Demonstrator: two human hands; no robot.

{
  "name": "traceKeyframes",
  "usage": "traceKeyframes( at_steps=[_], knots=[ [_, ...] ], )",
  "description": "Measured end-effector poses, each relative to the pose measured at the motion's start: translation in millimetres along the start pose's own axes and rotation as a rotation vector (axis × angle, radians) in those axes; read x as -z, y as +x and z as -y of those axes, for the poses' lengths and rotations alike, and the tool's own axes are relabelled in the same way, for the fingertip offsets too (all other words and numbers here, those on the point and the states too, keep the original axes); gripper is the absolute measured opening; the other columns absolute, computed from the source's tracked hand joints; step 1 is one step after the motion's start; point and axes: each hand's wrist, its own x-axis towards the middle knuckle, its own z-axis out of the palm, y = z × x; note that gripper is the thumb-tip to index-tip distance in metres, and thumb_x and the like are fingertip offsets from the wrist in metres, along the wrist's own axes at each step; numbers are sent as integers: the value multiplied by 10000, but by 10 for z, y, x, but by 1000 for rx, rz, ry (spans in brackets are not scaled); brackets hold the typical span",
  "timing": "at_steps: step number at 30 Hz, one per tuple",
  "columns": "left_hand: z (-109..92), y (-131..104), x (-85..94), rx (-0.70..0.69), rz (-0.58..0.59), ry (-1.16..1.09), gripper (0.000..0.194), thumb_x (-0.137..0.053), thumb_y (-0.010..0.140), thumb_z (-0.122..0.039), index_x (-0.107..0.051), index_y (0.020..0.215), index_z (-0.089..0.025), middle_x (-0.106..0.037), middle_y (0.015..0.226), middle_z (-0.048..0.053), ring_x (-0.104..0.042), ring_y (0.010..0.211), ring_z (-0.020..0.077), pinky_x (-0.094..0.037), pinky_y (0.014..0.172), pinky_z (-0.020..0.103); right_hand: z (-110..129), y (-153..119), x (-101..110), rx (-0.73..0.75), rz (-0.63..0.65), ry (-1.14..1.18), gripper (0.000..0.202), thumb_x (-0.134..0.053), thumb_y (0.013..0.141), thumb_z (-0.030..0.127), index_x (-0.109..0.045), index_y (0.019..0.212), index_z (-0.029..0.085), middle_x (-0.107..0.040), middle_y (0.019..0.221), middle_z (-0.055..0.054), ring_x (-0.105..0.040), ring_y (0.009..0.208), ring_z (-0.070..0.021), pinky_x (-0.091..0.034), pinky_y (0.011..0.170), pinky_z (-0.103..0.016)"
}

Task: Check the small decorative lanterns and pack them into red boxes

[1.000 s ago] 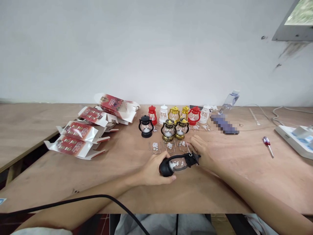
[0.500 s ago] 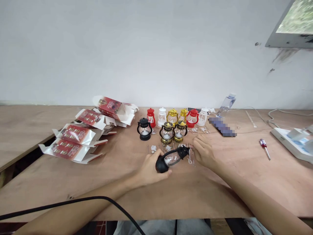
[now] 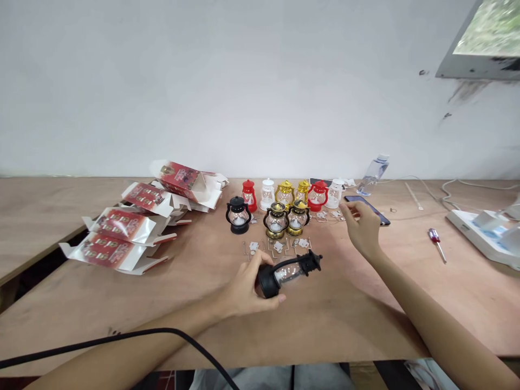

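My left hand (image 3: 247, 287) grips the base of a black lantern (image 3: 287, 272), tilted with its top toward the right. To the right of the small lanterns my right hand (image 3: 363, 227) is raised, its thumb and index fingertips brought together; whatever they may hold is too small to make out. Another black lantern (image 3: 238, 215) stands upright, beside two black-and-gold lanterns (image 3: 276, 221). Behind them is a row of red, white and gold lanterns (image 3: 285, 194). Wire pieces with small white tags (image 3: 278, 247) lie in front of the standing lanterns.
Opened red and white boxes (image 3: 122, 225) are piled at the left. Toward the right are a phone (image 3: 368, 210), a tilted bottle (image 3: 374, 174), a screwdriver (image 3: 437, 245) and a white power strip (image 3: 483, 238). A black cable (image 3: 162, 330) crosses the near left.
My right hand has moved away from the held lantern's top, to the right and slightly up. The wire piece that hung by the lantern's top no longer shows there.
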Motion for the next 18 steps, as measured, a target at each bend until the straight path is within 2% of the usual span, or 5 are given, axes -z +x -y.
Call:
traceKeyframes(
  at_steps=[5,8,12,14,18],
  knots=[
    [52,-60,-33,-374,-243,47,417,-644,662,-395,-462,987,-209,-603,791,13,-571,689,152,-434,631,260,46,10,58,191,316,-368,232,-527,858,307,-615,681,185,-659,766,-75,-534,772,-233,-352,690,-335],
    [99,-74,-64,-547,-433,119,442,-679,662,-411,-478,999,-205,-588,721,6,-548,624,150,-416,579,262,133,-17,93,230,567,-396,175,-580,813,241,-631,654,189,-658,740,-53,-563,771,-218,-355,662,-304],
    [102,-62,-58,-521,-573,239,412,-705,686,-417,-539,997,-204,-573,818,47,-547,743,179,-408,657,294,142,-62,136,170,868,-371,146,-653,713,161,-637,573,199,-640,655,-16,-568,645,-177,-330,559,-260],
    [82,-42,-38,-504,-624,294,349,-684,731,-405,-552,983,-203,-581,916,77,-553,857,206,-392,745,332,130,-72,154,124,953,-343,163,-649,694,124,-641,553,206,-631,613,-2,-554,578,-158,-311,514,-249],
    [66,13,11,-491,-589,359,276,-626,807,-362,-543,1027,-217,-624,1080,97,-554,1057,245,-314,869,388,237,-94,148,165,868,-198,186,-596,802,196,-675,635,216,-654,638,-6,-563,578,-154,-353,520,-252]
  ],
)
